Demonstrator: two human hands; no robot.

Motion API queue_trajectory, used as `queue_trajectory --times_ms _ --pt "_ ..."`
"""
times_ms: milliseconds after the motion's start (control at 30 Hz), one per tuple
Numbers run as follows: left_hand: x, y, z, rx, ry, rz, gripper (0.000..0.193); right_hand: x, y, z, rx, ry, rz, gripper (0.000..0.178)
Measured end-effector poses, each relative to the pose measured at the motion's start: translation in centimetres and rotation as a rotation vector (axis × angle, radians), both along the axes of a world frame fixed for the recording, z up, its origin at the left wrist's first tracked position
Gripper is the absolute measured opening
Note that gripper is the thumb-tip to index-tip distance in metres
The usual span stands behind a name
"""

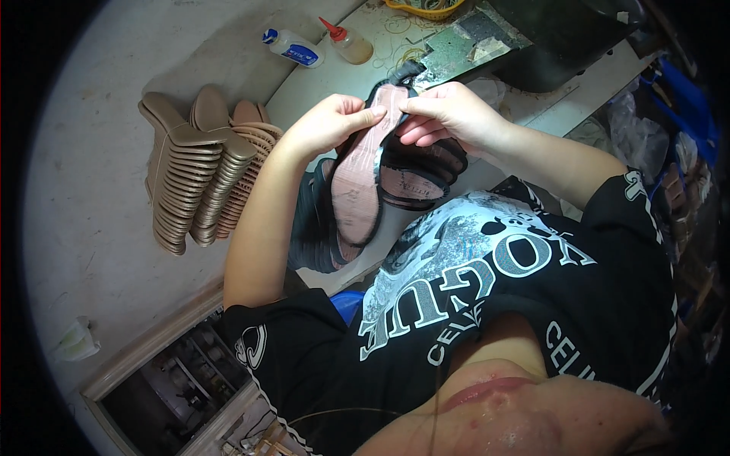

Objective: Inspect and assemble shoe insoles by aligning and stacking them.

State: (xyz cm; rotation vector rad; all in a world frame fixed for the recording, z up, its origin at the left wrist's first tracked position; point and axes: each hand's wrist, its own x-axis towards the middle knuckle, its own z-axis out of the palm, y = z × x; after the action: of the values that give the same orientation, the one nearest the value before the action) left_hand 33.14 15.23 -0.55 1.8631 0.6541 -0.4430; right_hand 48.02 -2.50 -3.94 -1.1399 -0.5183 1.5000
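Note:
A shoe insole with a pinkish-brown face and a black edge hangs lengthwise between my hands. My left hand grips its narrower upper part from the left, thumb on the face. On the right edge, my right hand pinches the black border with thumb and fingers. Bunched black material shows at the insole's top end. Below and to the left lies a stack of black-edged insoles, partly covered by the held one. More such insoles lie under my right hand.
Beige and tan insoles stand in tight stacks against the wall. Behind my hands are a white bottle with a blue cap and a red-nozzled glue bottle. A black machine occupies the far right, near a yellow basket.

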Motion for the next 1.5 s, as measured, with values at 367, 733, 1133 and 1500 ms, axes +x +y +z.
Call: queue_trajectory --times_ms 367,733,1133,1500 --pt "0.7 -3.8 1.3 -0.294 0.087 0.393 0.050 2.6 -0.6 -0.4 -0.039 -0.015 0.069 0.021" --pt "1.3 -2.5 1.3 -0.214 0.077 0.408 0.051 3.1 -5.4 0.5 -0.004 -0.108 0.075 0.033" --pt "-1.8 -2.3 -1.1 -0.298 -0.389 0.723 0.038 -1.7 -2.1 1.4 0.375 -0.268 0.136 0.026" --pt "-15.6 -16.2 -8.5 1.183 0.343 0.430 0.074 -5.5 -2.2 -6.0 0.465 -1.239 0.207 0.048"
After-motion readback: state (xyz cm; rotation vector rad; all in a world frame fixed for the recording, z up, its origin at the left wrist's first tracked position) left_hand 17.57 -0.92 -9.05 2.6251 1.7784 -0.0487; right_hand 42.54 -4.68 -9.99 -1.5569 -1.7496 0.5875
